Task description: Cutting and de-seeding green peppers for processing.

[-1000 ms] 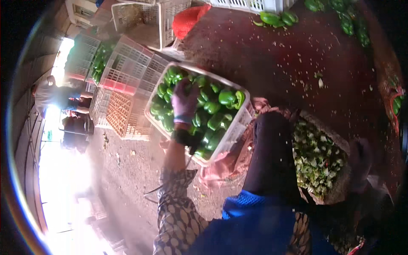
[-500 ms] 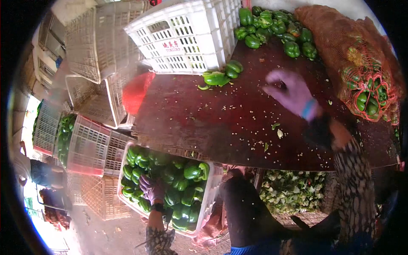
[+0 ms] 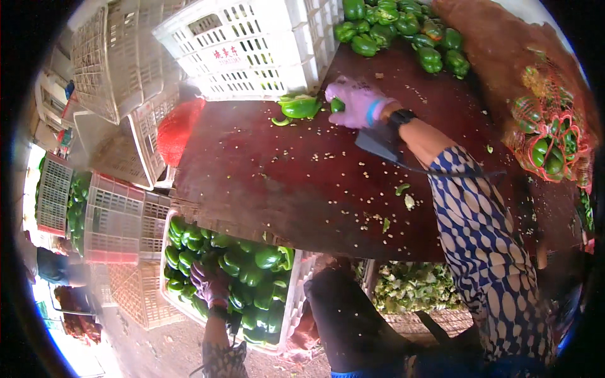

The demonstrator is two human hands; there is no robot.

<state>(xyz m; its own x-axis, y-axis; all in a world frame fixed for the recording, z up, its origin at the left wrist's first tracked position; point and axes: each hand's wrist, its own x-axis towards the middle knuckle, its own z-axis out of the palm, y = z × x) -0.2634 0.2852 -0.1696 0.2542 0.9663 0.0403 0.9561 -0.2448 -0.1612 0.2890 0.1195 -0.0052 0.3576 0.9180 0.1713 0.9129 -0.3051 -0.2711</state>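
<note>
My right hand (image 3: pixel 358 103), in a purple glove, has its fingers wrapped round a green bell pepper (image 3: pixel 338 105) at the far side of the dark red table (image 3: pixel 302 183). A split-looking pepper with a curled strip (image 3: pixel 299 107) lies just left of it, against the white crate. Below my right wrist hangs a flat grey piece (image 3: pixel 377 146) whose kind I cannot make out. My left hand (image 3: pixel 210 285), also gloved, rests on green peppers (image 3: pixel 252 274) in a pale plastic crate (image 3: pixel 299 296) at lower left; its fingers lie apart over them.
A tall white crate (image 3: pixel 252 57) stands at the table's far left. Whole peppers (image 3: pixel 403 25) are piled at the back, beside a brown mesh sack (image 3: pixel 523 69) on the right. Scraps fill a basket (image 3: pixel 416 286) below the table. Stacked crates (image 3: pixel 116 217) stand at left.
My right hand has moved left across the table and closed on a green pepper near the white crate. My left hand stays in the pepper crate. The whole view has shifted slightly.
</note>
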